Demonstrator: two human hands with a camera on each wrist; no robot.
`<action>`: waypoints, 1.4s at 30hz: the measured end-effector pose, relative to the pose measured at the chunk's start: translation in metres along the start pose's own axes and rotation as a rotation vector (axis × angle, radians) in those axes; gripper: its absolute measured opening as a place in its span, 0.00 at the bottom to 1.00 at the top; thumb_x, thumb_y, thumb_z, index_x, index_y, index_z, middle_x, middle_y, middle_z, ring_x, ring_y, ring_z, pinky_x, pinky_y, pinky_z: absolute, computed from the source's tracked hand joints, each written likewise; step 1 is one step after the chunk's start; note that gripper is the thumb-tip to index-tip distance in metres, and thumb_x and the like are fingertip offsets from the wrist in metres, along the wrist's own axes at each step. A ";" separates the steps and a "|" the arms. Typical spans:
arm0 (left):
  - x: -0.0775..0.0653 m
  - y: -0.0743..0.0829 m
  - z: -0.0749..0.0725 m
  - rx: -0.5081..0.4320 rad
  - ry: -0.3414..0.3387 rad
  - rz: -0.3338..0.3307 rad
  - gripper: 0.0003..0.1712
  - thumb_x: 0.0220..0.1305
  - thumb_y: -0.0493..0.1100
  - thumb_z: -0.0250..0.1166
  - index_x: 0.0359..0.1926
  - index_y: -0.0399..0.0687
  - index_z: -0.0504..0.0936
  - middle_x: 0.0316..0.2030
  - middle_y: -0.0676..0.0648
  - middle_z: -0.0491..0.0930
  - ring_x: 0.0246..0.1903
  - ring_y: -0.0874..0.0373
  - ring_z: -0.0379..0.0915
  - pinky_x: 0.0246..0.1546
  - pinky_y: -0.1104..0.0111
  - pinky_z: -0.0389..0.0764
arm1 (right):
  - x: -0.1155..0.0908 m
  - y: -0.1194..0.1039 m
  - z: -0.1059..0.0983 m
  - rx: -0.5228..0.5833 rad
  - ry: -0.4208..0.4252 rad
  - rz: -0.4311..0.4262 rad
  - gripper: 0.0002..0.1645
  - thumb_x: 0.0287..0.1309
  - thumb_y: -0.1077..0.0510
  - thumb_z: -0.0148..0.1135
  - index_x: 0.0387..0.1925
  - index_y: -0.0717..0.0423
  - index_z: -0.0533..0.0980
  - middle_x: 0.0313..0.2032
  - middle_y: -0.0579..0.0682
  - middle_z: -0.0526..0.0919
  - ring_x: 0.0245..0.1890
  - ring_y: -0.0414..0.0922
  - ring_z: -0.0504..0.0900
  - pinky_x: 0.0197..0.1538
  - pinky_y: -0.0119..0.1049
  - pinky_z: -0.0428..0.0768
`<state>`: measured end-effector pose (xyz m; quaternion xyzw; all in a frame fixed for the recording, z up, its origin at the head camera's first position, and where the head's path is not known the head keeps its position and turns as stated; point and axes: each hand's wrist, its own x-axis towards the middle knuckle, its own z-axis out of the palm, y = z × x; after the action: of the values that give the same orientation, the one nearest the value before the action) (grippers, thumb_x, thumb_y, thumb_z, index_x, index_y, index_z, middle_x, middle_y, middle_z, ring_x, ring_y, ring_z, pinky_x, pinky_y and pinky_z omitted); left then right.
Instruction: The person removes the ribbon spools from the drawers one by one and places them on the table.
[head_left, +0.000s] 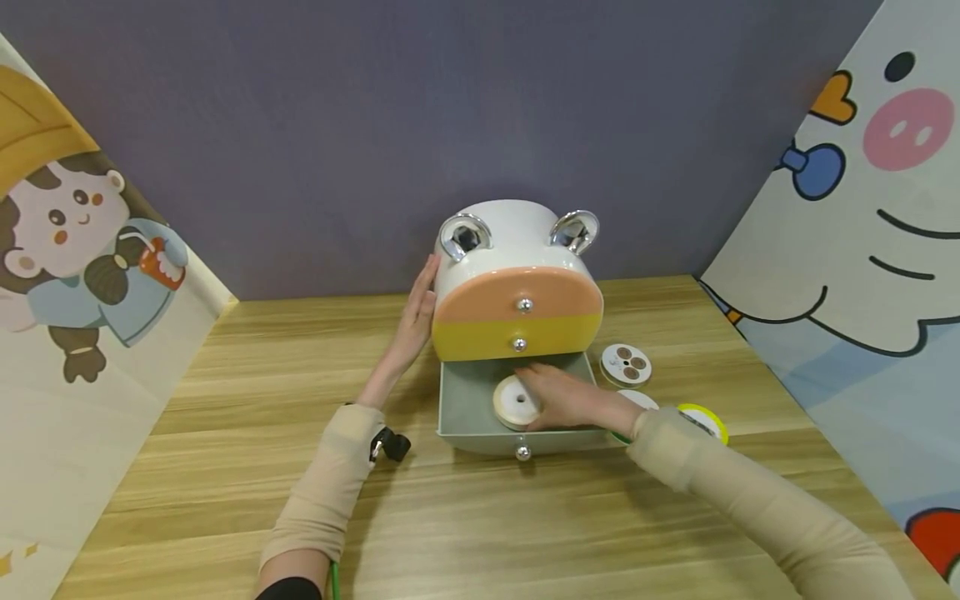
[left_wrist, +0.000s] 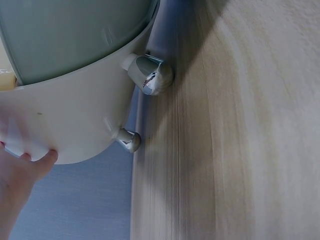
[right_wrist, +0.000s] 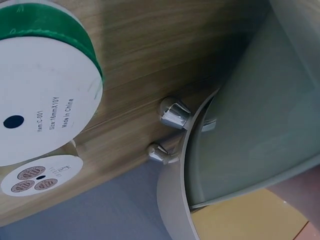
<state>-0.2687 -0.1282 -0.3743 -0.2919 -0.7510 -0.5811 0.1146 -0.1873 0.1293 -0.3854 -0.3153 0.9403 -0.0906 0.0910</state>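
Observation:
A small rounded cabinet [head_left: 510, 237] stands at the back of the table, with an orange drawer, a yellow drawer and a grey-green drawer [head_left: 467, 400]. The lowest, grey-green one is pulled out. Inside it lies a pale ribbon spool [head_left: 513, 407], and my right hand [head_left: 566, 398] grips its right side with thumb and fingers. My left hand [head_left: 414, 323] rests against the cabinet's left side; the left wrist view shows fingertips [left_wrist: 47, 160] touching its white wall. In the right wrist view the spool in the drawer is hidden.
Right of the drawer lie a white spool with brown circles [head_left: 626, 365], a green ribbon spool [right_wrist: 45, 90] and a yellow-edged spool [head_left: 705, 422]. Silver feet [left_wrist: 152, 77] hold up the cabinet. A dark wall [head_left: 337, 150] rises behind the wooden table [head_left: 247, 417].

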 end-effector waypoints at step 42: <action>-0.001 -0.003 0.003 -0.004 0.020 0.032 0.39 0.79 0.60 0.38 0.77 0.36 0.49 0.78 0.32 0.43 0.79 0.39 0.37 0.78 0.43 0.42 | -0.062 -0.006 -0.055 0.146 0.166 0.055 0.53 0.42 0.45 0.80 0.64 0.66 0.68 0.58 0.60 0.78 0.54 0.54 0.79 0.53 0.50 0.81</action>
<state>-0.2688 -0.1267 -0.3781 -0.2981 -0.7438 -0.5838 0.1307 -0.1477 0.1684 -0.3239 -0.2733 0.9438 -0.1819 0.0381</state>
